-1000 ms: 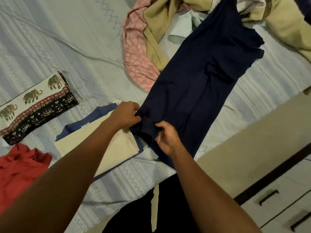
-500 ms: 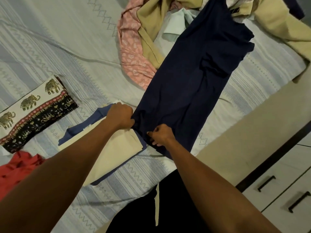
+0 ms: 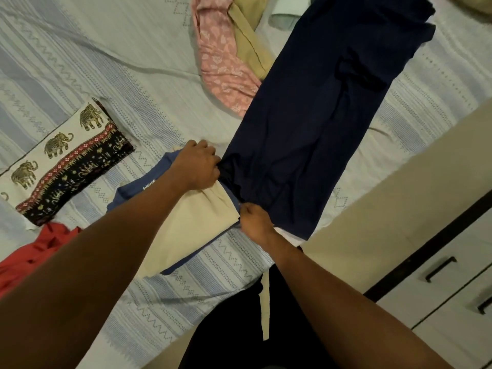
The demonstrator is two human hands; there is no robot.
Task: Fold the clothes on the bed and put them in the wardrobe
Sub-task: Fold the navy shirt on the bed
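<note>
— Navy cloth (image 3: 306,129): where do we have it?
— Spread long on the bed (image 3: 80,62). Its far end is up beside the pink cloth (image 3: 223,62) and the khaki cloth (image 3: 247,41), and its near end is at our hands.
— And our left hand (image 3: 198,166)?
— Its fingers (image 3: 213,162) curl round the near left corner and bunch the edge. The cloth starts right at our knuckles.
— Our right hand (image 3: 255,221)?
— Its fingers (image 3: 246,209) are curled narrow and pinch the near hem lower down, just past the corner of the beige fold (image 3: 191,230). Between our two grips the hem puckers.
— What lies under our left wrist?
— The beige fold, stacked on a blue fold (image 3: 133,194). Left of those we see the elephant print (image 3: 61,161), folded, and a red cloth (image 3: 32,251) at the edge. Drawers (image 3: 439,288) stand to our right, beside the bed.
</note>
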